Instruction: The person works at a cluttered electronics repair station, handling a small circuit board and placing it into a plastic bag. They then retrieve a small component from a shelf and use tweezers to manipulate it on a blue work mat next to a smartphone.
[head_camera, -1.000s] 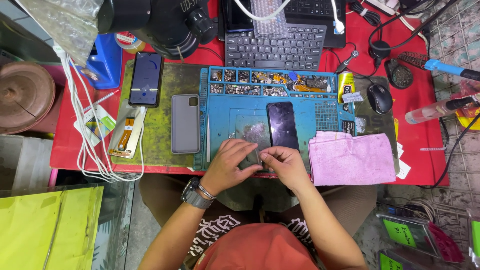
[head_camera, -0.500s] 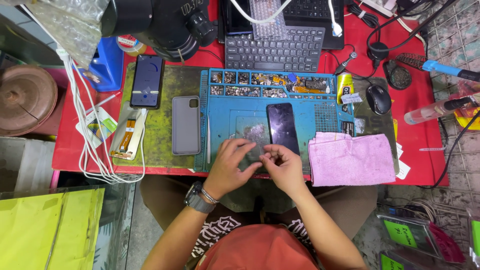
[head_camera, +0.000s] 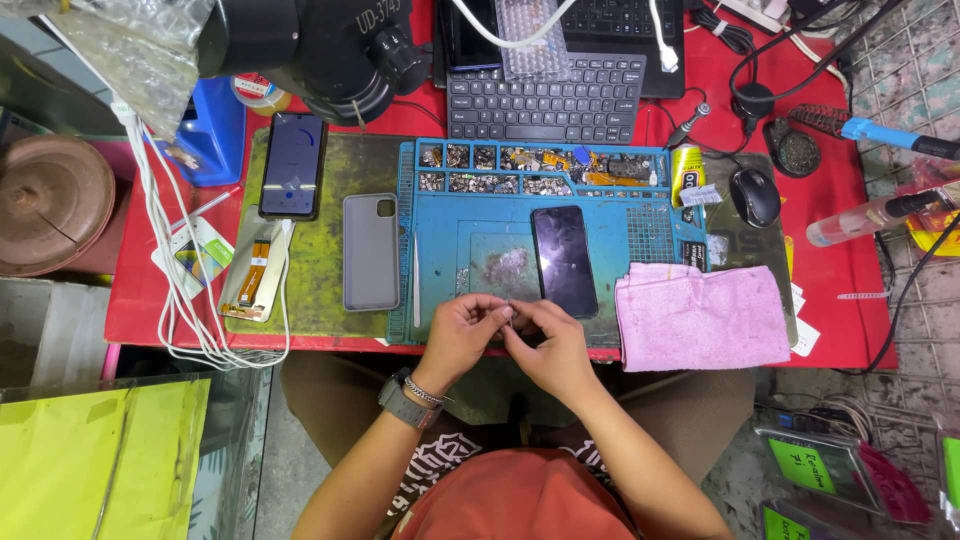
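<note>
From the head view, your left hand (head_camera: 458, 335) and right hand (head_camera: 548, 345) met at the blue mat's (head_camera: 455, 265) six-o'clock edge, open mat at twelve. Fingertips pinched together on something too small to identify; the dark phone (head_camera: 563, 260) lay at one o'clock.

Red table (head_camera: 850, 330) in front of me, cluttered. Blue work mat (head_camera: 470, 230) at centre, its top compartments full of small parts. Dark phone (head_camera: 563, 261) lies face up on the mat, pink cloth (head_camera: 700, 318) just to its right. Grey phone case (head_camera: 371, 251) sits left of the mat on a worn green mat (head_camera: 320, 290). Second phone (head_camera: 293, 165) with lit screen further left, white cables (head_camera: 180, 290) draped beside it. Black keyboard (head_camera: 545, 100) behind the mat, black mouse (head_camera: 755, 197) to its right. Microscope head (head_camera: 330, 50) at top left. Yellow sheet (head_camera: 100, 460) lower left, off the table.
</note>
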